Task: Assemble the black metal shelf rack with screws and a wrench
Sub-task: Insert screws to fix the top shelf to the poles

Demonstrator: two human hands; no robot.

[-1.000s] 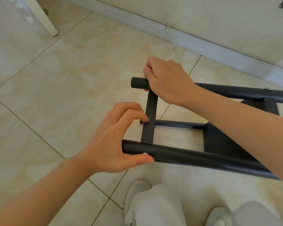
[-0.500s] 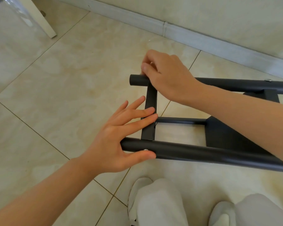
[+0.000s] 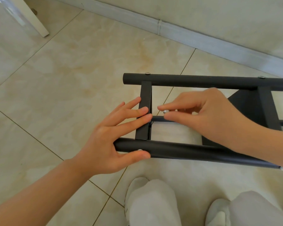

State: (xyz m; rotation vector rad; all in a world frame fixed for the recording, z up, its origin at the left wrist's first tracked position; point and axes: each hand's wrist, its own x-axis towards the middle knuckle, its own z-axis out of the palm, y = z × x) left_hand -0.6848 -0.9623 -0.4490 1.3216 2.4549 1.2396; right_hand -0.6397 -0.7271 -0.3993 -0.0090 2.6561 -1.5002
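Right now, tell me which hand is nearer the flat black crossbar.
Left. The left hand lies across the flat crossbar; the right hand, pinching a small silver screw, is apart to its right.

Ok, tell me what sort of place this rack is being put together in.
Most likely a room in a home, on the floor. Glossy beige floor tiles run up to a pale skirting board, a white furniture leg stands at the top left, and the black rack lies on the tiles.
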